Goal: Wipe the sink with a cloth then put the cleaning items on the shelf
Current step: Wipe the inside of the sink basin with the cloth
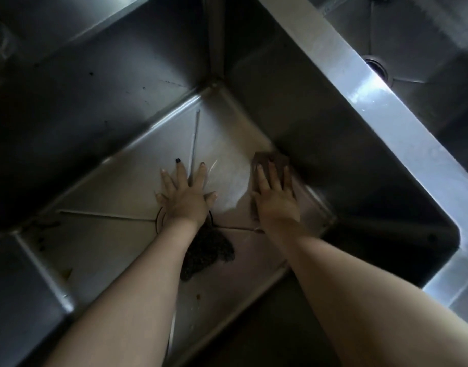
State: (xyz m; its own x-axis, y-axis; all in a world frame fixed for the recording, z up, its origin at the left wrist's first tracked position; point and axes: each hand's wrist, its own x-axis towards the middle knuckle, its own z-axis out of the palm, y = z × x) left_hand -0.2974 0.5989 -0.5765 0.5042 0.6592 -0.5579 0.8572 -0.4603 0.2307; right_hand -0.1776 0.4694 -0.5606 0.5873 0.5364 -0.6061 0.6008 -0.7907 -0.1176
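Right hand (274,197) lies flat, fingers straight and close together, pressing a brown cloth (267,159) onto the floor of the sink (386,107), close against the right wall. That cloth sits under the palm and fingers, its far edge showing just beyond the fingertips. Left hand (186,193) is spread wide, palm down on bare steel just beside the drain (160,217), holding nothing. Wiping looks under way but not finished: a wet sheen lies between the hands, while a brown crumb (198,296) and specks show on the near floor. A dark scouring pad (209,247) lies by the drain, partly under the left forearm. Neither it nor the cloth has gone to a shelf, and no shelf is in view
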